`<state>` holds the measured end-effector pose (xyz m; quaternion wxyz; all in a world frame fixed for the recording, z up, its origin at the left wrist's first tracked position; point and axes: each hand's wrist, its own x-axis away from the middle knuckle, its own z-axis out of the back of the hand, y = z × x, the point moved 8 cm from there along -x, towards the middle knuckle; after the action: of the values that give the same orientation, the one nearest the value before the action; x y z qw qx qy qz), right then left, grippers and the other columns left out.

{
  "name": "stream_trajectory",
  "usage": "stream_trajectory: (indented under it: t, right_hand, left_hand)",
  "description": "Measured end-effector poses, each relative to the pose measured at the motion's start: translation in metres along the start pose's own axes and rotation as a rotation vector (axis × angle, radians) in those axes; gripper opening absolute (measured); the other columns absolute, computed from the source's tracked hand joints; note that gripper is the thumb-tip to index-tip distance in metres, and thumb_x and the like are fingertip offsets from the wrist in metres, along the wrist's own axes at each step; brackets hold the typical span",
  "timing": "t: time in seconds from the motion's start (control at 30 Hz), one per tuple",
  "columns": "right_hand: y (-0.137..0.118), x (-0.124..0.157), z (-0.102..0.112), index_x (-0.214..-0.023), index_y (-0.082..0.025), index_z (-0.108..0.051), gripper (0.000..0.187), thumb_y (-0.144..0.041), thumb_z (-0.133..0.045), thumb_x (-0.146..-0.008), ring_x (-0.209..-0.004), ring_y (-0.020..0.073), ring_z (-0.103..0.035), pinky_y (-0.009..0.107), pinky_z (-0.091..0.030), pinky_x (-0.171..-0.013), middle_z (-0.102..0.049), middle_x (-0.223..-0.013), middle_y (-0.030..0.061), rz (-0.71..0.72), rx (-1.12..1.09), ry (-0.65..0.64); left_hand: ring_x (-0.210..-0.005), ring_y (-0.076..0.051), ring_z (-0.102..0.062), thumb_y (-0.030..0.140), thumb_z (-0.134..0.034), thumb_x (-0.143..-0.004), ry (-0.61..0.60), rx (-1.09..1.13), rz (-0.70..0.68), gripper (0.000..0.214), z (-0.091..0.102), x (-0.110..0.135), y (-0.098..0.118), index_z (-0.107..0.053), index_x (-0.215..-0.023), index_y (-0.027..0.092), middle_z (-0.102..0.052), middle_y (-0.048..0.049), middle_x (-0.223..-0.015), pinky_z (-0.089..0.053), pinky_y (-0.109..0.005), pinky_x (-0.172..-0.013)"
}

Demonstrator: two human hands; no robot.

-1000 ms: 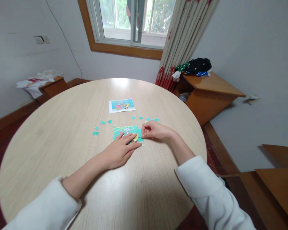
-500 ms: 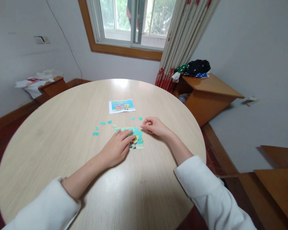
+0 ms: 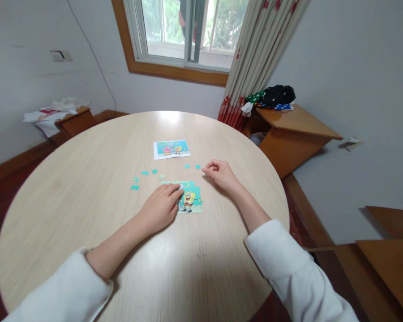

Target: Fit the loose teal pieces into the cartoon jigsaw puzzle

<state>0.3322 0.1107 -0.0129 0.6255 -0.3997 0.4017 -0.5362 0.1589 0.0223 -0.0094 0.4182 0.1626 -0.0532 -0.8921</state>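
Observation:
My left hand lies over the left part of a partly joined jigsaw puzzle, its fingers stretched across the pieces and hiding them. A yellow cartoon figure in brown shorts shows on the uncovered right part, against turquoise. Above the puzzle's upper right corner, my right hand is closed in a pinch. A small pale bit shows at its fingertips, apparently a puzzle piece, mostly hidden. A loose turquoise piece lies just left of those fingertips, with another piece beside it.
Several loose pieces lie left of and above the puzzle. Beyond them is a printed reference picture on the round wooden table. Clothes are piled on a tilted wooden cabinet at the right, near a curtain.
My right hand has drawn slightly up and right, away from the puzzle's edge. My left hand's fingers have pulled back leftward, baring more of the yellow figure.

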Motion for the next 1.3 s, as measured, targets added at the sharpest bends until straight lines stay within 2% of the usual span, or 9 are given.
stream_trajectory:
  t: [0.23, 0.53, 0.73, 0.87, 1.1, 1.3]
  right_hand:
    - [0.0, -0.001, 0.004, -0.069, -0.017, -0.053, 0.032, -0.046, -0.065, -0.067, -0.051, 0.0078, -0.038, 0.024, -0.026, -0.05, -0.048, -0.056, -0.0039, 0.035, 0.037, 0.036]
    - [-0.001, -0.001, 0.003, -0.069, -0.016, -0.053, 0.028, -0.042, -0.063, -0.068, -0.053, 0.0085, -0.039, 0.024, -0.027, -0.052, -0.048, -0.057, -0.0036, 0.048, 0.053, 0.02]
    - [-0.008, 0.009, -0.022, -0.067, -0.018, -0.05, 0.024, -0.033, -0.068, -0.065, -0.052, 0.0071, -0.029, 0.024, -0.023, -0.052, -0.033, -0.054, -0.0092, 0.109, 0.114, -0.218]
    - [-0.009, 0.013, -0.031, -0.066, -0.018, -0.047, 0.027, -0.03, -0.071, -0.062, -0.054, 0.0076, -0.03, 0.024, -0.023, -0.052, -0.033, -0.058, -0.0086, 0.126, 0.181, -0.31]
    - [-0.01, 0.016, -0.035, -0.064, -0.019, -0.046, 0.026, -0.027, -0.071, -0.061, -0.059, 0.0092, -0.034, 0.025, -0.026, -0.055, -0.037, -0.062, -0.0064, 0.134, 0.211, -0.422]
    - [-0.007, 0.017, -0.038, -0.064, -0.019, -0.044, 0.027, -0.025, -0.07, -0.062, -0.059, 0.0093, -0.033, 0.025, -0.026, -0.055, -0.037, -0.063, -0.0061, 0.116, 0.209, -0.436]
  left_hand:
    - [-0.105, -0.027, -0.059, 0.012, -0.041, -0.085, -0.015, -0.004, -0.007, 0.034, 0.004, 0.0, 0.004, -0.064, -0.109, 0.015, -0.064, -0.0139, -0.115, -0.048, -0.046, -0.091]
    - [-0.101, -0.028, -0.057, 0.012, -0.043, -0.086, -0.028, 0.033, -0.016, 0.03, 0.004, -0.001, 0.006, -0.066, -0.105, 0.012, -0.064, -0.0151, -0.109, -0.047, -0.046, -0.087]
    - [-0.1, -0.027, -0.057, 0.009, -0.043, -0.085, -0.005, 0.022, -0.016, 0.031, 0.005, 0.0, 0.007, -0.065, -0.105, 0.013, -0.064, -0.0145, -0.108, -0.047, -0.045, -0.086]
    - [-0.099, -0.027, -0.057, 0.009, -0.041, -0.085, 0.003, 0.012, -0.023, 0.031, 0.005, 0.0, 0.007, -0.065, -0.105, 0.013, -0.064, -0.014, -0.108, -0.047, -0.045, -0.086]
    - [-0.1, -0.027, -0.056, 0.01, -0.04, -0.086, -0.001, 0.01, -0.03, 0.031, 0.003, 0.001, 0.006, -0.064, -0.107, 0.014, -0.064, -0.0129, -0.109, -0.047, -0.044, -0.085]
    - [-0.1, -0.027, -0.055, 0.01, -0.041, -0.085, -0.015, 0.005, -0.021, 0.031, 0.003, 0.001, 0.006, -0.063, -0.106, 0.014, -0.064, -0.0125, -0.109, -0.046, -0.044, -0.085]
